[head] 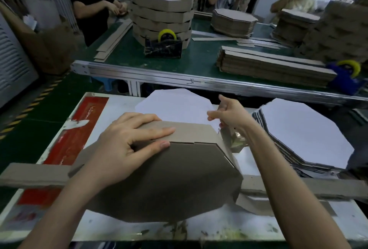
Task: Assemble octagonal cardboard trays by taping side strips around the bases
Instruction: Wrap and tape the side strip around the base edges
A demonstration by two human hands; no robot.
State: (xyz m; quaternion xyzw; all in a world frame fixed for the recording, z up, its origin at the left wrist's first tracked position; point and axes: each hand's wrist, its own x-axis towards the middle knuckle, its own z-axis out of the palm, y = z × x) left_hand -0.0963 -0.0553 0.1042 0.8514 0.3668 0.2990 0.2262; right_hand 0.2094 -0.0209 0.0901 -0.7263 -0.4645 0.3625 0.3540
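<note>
Here, left hand [127, 145] presses side strip [191, 131] onto upturned tray base [179, 179].

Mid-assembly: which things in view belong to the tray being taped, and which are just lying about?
In the job: brown base, side strip, left hand pressing it on, right hand by the corner, stack of white bases.
Lying about, far table: black tape dispenser, blue tape dispenser, finished trays, pile of strips.

Our white worktop [111, 226] had a red patch [79, 129] on its left side. On it we had a brown octagonal base [169, 185], a long cardboard strip [33, 175] running across, and a stack of white-faced bases [304, 129] on the right.
</note>
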